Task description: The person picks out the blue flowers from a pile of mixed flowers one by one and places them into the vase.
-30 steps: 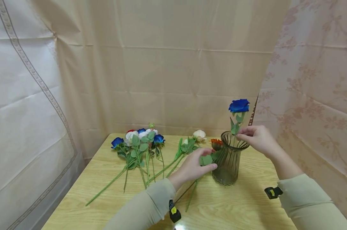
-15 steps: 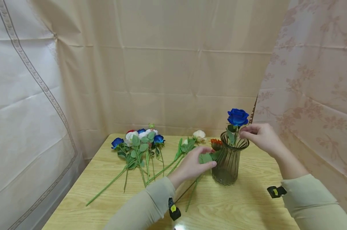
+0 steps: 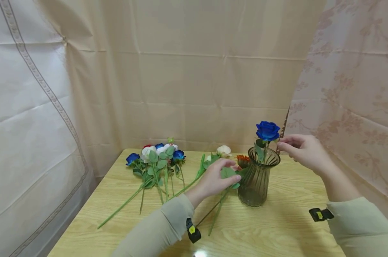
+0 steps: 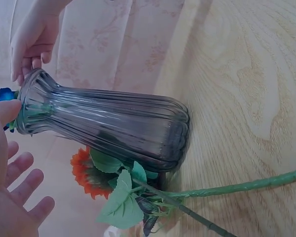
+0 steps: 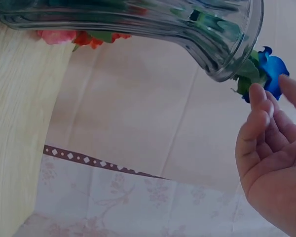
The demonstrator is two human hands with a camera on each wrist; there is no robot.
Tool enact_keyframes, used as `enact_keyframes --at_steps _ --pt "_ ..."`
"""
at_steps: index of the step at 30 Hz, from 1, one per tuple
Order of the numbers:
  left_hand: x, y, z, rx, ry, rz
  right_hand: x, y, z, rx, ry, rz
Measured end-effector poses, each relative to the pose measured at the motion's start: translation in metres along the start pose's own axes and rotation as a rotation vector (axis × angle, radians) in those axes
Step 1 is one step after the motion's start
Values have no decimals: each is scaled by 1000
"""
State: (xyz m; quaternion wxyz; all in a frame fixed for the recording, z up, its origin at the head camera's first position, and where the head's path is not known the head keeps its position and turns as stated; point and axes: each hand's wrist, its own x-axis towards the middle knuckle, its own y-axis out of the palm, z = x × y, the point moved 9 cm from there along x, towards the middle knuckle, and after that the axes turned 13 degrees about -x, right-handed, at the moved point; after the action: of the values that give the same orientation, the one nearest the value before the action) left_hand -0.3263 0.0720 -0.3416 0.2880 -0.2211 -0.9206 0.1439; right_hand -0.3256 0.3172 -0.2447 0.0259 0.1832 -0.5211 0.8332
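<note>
A blue rose (image 3: 267, 131) stands in the ribbed, smoky glass vase (image 3: 253, 187), its bloom above the rim and its stem inside. Just right of the bloom is my right hand (image 3: 304, 151); in the right wrist view its thumb and bent fingers (image 5: 259, 121) are apart, with nothing between them. My left hand (image 3: 214, 178) is left of the vase, fingers spread and holding nothing. In the left wrist view its thumb (image 4: 7, 109) is by the vase's rim. An orange flower (image 3: 243, 161) with green leaves (image 4: 121, 202) lies close beside the vase.
Several blue, white and red flowers (image 3: 155, 157) lie in a bunch at the left of the wooden table (image 3: 261, 232). A cream flower (image 3: 224, 150) lies behind my left hand. Beige cloth (image 3: 181, 89) hangs behind the table, patterned cloth (image 3: 354, 107) at the right.
The blue rose has gone down into the vase. My right hand has let go of it and moved a little right. My left hand has stayed nearly in place.
</note>
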Motion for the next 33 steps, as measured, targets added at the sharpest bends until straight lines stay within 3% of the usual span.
enact_keyframes --at_steps 8,13,18,24,33 --pt "-2 -2 -1 11 -6 16 -9 8 -11 53 20 44" --pt "-6 -2 1 22 -15 33 -14 15 -14 129 -35 11" --pt "-9 -2 3 17 -7 38 -20 25 -16 105 -58 15" --pt "-13 -3 9 31 -39 33 -24 42 -20 130 -62 56" --pt "-22 -4 20 60 -105 43 -28 67 -27 241 -66 36"
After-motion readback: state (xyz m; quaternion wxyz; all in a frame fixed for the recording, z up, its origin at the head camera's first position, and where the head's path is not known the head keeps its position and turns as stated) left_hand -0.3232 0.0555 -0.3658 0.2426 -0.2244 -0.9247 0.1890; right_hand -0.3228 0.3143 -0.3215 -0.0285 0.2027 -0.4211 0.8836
